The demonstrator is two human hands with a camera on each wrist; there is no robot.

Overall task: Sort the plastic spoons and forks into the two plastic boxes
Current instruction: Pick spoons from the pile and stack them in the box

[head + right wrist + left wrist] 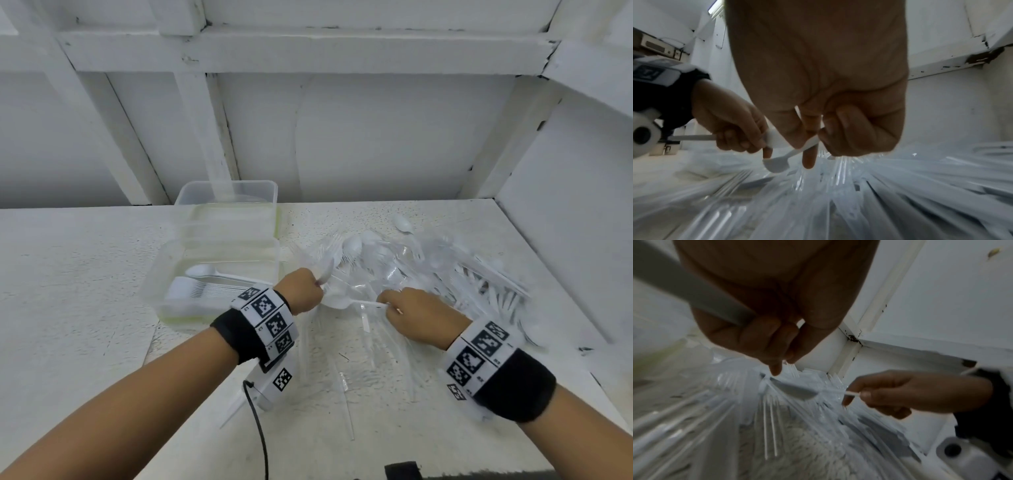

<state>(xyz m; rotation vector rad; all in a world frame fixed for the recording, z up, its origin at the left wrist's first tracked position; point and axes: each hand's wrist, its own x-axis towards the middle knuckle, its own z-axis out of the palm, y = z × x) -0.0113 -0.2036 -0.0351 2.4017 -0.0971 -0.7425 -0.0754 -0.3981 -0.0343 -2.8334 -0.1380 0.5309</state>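
Over the heap of cutlery (411, 274) toward the tabletop's (68, 274) right edge, the right hand (421, 315) pinches a spoon (342, 301) by its thin handle, the left hand (301, 291) grips another spoon (684, 288); light, slippery, probably flexing, best held mid-handle.

Spoons (337, 301) & forks (329, 245): white plastic, smooth, semi-gloss. Boxes (191, 274): clear glossy plastic. Desk (85, 274): matt white, rough/speckled. Wristbands (236, 337): black cloth.

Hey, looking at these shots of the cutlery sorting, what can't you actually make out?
- Far box: contents unclear in the head view, washed out.
- Pile: forks and spoons blur together, uncountable.
- Left hand: what else it holds is hidden by its fingers.
- Right hand: its grip on the spoon faces away.
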